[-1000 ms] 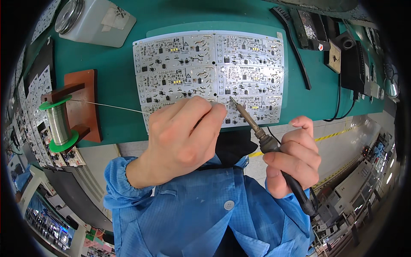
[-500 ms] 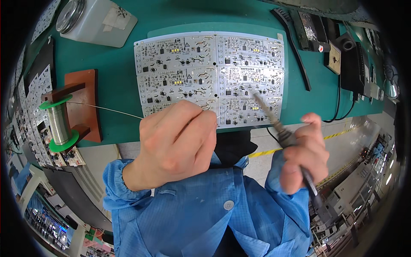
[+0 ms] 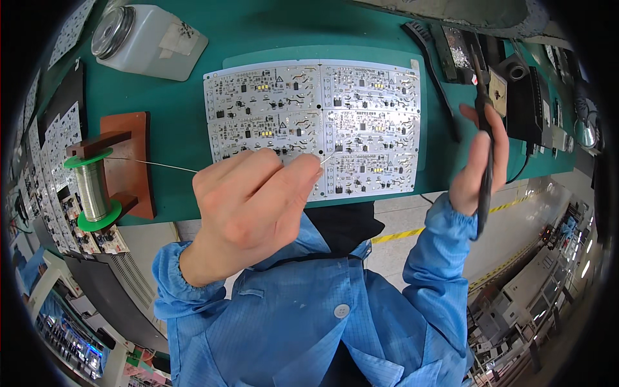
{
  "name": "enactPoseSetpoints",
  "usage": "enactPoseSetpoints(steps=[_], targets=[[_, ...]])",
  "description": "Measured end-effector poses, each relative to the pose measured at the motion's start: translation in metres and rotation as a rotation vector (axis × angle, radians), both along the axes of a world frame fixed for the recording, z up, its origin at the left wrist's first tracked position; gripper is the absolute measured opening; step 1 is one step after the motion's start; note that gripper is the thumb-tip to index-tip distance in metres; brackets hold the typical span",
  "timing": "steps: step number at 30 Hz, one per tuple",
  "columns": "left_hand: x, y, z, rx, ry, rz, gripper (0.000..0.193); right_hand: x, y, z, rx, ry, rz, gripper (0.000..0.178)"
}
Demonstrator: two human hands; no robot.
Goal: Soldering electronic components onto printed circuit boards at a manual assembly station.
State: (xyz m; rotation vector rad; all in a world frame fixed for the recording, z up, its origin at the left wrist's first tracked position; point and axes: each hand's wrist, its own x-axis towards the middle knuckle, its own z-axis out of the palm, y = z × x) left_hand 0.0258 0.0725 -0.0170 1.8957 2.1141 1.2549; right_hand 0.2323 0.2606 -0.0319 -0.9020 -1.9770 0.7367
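Silver wire (image 3: 161, 164) gripped between thumb and fingers of left hand (image 3: 251, 200), short end poking out past fingertips over white circuit-board panel (image 3: 371, 132). Right hand (image 3: 480, 161), somewhat blurred, closed round dark soldering iron (image 3: 481, 102), right of panel, tip pointing toward far side of bench. Panel flat on green bench surface (image 3: 177, 122), its near left part hidden behind left hand. Wire runs left to green-flanged spool (image 3: 95, 193) on reddish-brown stand (image 3: 138, 174). Black brush (image 3: 435, 71) right of panel; whitish jar (image 3: 151, 42) beyond spool.
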Motion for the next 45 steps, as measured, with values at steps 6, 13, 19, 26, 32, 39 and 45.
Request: enactPoseSetpoints(steps=[6,13,19,26,32,39,45], targets=[[-0.003,0.020,-0.007,0.048,-0.035,0.014,0.020,-0.004,-0.043,0.025,0.044,0.072,0.310,0.033],[-0.005,0.029,-0.008,0.000,-0.048,0.016,0.016,-0.023,-0.045,0.038,0.084,-0.035,0.521,0.016],[-0.004,0.029,-0.007,-0.016,-0.049,0.016,0.016,-0.028,-0.041,0.038,0.092,-0.025,0.536,0.017],[-0.006,0.029,-0.009,-0.024,-0.039,0.011,0.015,-0.031,-0.040,0.039,0.087,-0.015,0.546,0.017],[-0.006,0.026,-0.007,-0.004,-0.049,0.024,0.015,-0.030,-0.038,0.041,0.075,0.011,0.535,0.018],[-0.010,0.017,0.011,-0.101,-0.161,0.063,0.012,-0.010,-0.022,0.025,0.159,0.155,0.260,0.028],[-0.015,0.016,0.010,-0.098,-0.152,0.067,0.013,-0.004,0.001,-0.003,0.130,0.089,-0.066,0.040]])
